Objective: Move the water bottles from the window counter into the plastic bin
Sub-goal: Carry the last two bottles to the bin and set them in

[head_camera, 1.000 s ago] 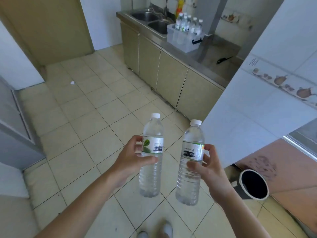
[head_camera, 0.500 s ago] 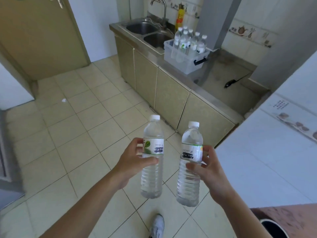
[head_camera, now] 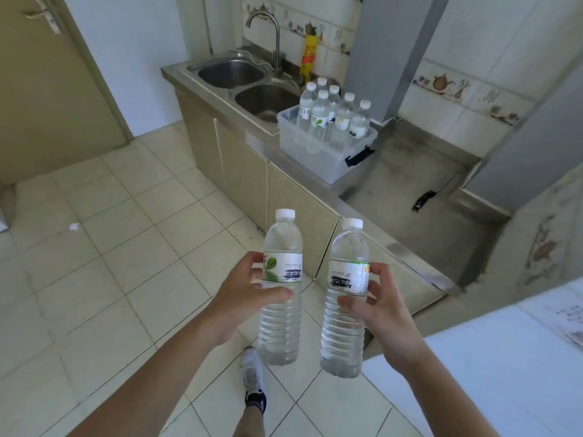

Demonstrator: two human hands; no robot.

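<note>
The left hand [head_camera: 243,298] was curled round the left water bottle [head_camera: 280,288], thumb across the front just below the label and fingers wrapped behind at label height. The right hand [head_camera: 375,313] gripped the right water bottle [head_camera: 345,298] likewise, thumb on the front below the label, fingertips hooked round the label's far side. Both bottles were held upright, white caps on, side by side and a little apart, above the tiled floor [head_camera: 126,247]. A white shoe [head_camera: 250,372] was seen on the floor below the left bottle.

The plastic bin [head_camera: 321,152] was noted on the steel counter [head_camera: 394,200], at its front edge, just beside the right-hand basin of the double sink [head_camera: 252,86]. Six capped bottles [head_camera: 334,118] were counted standing upright in the bin, clustered toward its back. A dark clip was seen on the bin's right end. A small dark object [head_camera: 424,200] lay on the counter, well apart from the bin, toward the right; its kind could not be told. A yellow bottle [head_camera: 309,55] stood at the back edge behind the sink, beside the tap [head_camera: 271,36].
</note>
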